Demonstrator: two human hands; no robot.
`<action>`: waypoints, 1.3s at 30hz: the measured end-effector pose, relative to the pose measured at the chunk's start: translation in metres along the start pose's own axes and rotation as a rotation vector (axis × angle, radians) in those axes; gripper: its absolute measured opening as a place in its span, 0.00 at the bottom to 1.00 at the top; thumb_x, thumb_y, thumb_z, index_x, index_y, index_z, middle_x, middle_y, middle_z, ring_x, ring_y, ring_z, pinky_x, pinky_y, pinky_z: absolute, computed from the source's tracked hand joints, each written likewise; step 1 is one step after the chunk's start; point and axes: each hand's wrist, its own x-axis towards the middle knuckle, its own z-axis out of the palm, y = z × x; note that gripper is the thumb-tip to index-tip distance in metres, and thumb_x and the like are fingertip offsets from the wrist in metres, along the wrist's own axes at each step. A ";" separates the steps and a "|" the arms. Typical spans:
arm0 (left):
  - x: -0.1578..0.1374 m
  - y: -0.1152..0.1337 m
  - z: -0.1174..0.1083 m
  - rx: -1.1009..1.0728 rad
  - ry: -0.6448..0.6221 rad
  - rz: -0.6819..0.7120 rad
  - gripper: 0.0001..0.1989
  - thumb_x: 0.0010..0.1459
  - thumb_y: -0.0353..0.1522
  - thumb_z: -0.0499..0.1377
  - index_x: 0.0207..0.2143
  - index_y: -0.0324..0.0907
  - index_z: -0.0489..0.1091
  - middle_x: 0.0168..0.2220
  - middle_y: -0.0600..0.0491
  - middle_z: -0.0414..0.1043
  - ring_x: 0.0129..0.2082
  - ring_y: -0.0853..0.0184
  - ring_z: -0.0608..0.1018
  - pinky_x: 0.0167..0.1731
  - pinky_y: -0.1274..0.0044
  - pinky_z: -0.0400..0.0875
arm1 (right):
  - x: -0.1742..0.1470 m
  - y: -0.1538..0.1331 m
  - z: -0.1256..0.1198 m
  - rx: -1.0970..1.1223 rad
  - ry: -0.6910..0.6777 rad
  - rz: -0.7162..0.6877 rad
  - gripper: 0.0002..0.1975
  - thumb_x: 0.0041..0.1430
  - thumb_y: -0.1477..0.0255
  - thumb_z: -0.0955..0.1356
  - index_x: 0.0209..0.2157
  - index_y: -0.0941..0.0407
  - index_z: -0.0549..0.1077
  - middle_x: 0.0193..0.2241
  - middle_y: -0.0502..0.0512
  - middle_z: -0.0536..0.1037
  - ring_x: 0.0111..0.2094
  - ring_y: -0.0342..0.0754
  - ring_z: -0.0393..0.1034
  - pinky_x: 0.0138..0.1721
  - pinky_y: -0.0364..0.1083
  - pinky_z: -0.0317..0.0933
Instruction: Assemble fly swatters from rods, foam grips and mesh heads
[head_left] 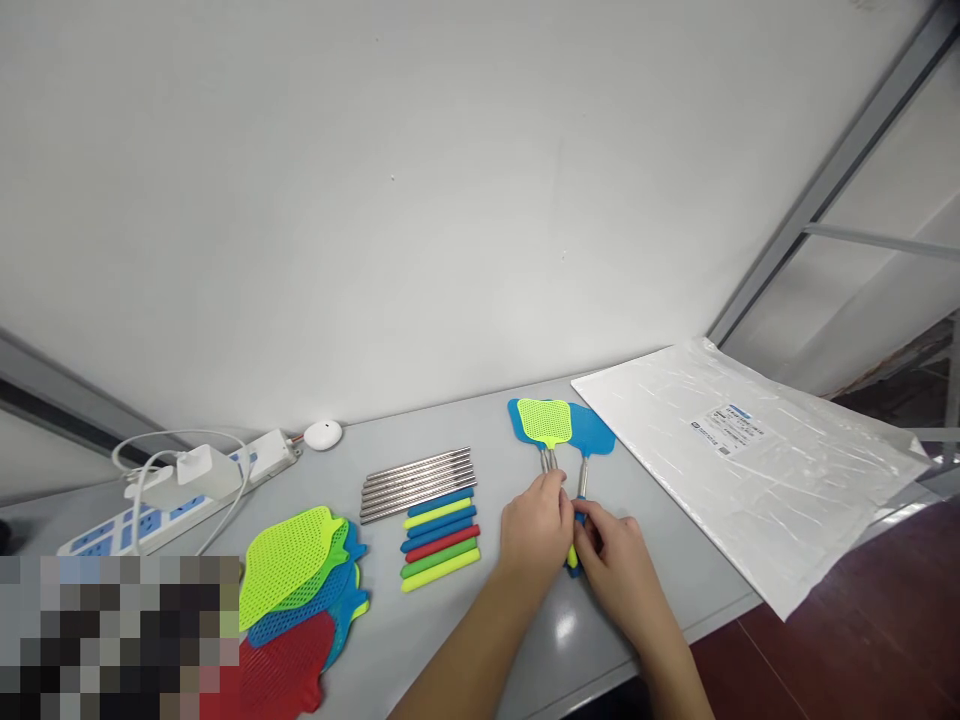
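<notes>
A yellow-green fly swatter [546, 420] lies over a blue fly swatter, with another blue fly swatter [592, 430] beside them at the right. My left hand [536, 525] is closed around the yellow-green swatter's shaft and handle; whether it also grips the blue one underneath is hidden. Pinched at the blue handle of the right-hand swatter is my right hand [615, 555], close against my left. Handle ends in yellow-green and blue show below, between the hands. To the left are several metal rods [418, 482] in a row and several coloured handle tubes [441, 540].
Loose swatter heads [289, 555] in yellow-green, green, blue and red overlap at the lower left. Behind them lies a power strip [274, 455] with white plugs and cables, near a round white object [322, 434]. A white plastic package [667, 400] overhangs the right table edge.
</notes>
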 end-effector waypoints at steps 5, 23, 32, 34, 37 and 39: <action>-0.011 -0.004 -0.003 -0.035 0.031 0.085 0.17 0.66 0.28 0.44 0.53 0.47 0.64 0.49 0.52 0.72 0.43 0.63 0.77 0.37 0.75 0.67 | 0.001 0.003 0.002 -0.006 0.027 -0.021 0.14 0.65 0.68 0.60 0.47 0.53 0.72 0.24 0.47 0.73 0.26 0.48 0.67 0.43 0.53 0.55; -0.054 -0.008 0.003 -0.330 0.090 0.166 0.18 0.65 0.26 0.46 0.55 0.42 0.62 0.51 0.44 0.66 0.48 0.61 0.73 0.48 0.69 0.69 | 0.001 -0.006 0.003 -0.072 0.018 -0.056 0.14 0.65 0.69 0.58 0.47 0.53 0.71 0.25 0.48 0.75 0.26 0.47 0.68 0.42 0.52 0.56; -0.079 -0.025 -0.006 -0.354 0.047 0.186 0.19 0.59 0.27 0.58 0.52 0.47 0.65 0.53 0.47 0.64 0.52 0.58 0.68 0.53 0.65 0.65 | 0.002 -0.004 0.008 -0.130 0.062 -0.081 0.15 0.64 0.70 0.58 0.47 0.55 0.71 0.24 0.48 0.76 0.25 0.47 0.69 0.41 0.51 0.56; -0.078 -0.029 -0.003 -0.283 0.075 0.168 0.21 0.56 0.28 0.62 0.52 0.46 0.66 0.52 0.47 0.65 0.53 0.54 0.67 0.53 0.61 0.64 | 0.002 -0.003 0.009 -0.140 0.075 -0.090 0.15 0.63 0.70 0.58 0.47 0.56 0.72 0.23 0.48 0.75 0.24 0.46 0.68 0.40 0.50 0.57; -0.074 -0.032 0.000 -0.224 0.055 0.139 0.21 0.55 0.28 0.64 0.51 0.45 0.67 0.48 0.48 0.68 0.49 0.55 0.69 0.49 0.61 0.65 | 0.002 -0.002 0.010 -0.157 0.086 -0.091 0.16 0.63 0.70 0.58 0.47 0.55 0.72 0.24 0.48 0.76 0.24 0.46 0.69 0.40 0.50 0.57; -0.072 -0.031 0.001 -0.201 0.031 0.146 0.19 0.56 0.27 0.64 0.50 0.44 0.67 0.45 0.49 0.70 0.46 0.56 0.69 0.46 0.63 0.66 | 0.003 -0.002 0.011 -0.171 0.090 -0.093 0.16 0.63 0.71 0.58 0.47 0.55 0.72 0.25 0.49 0.76 0.25 0.47 0.69 0.41 0.50 0.56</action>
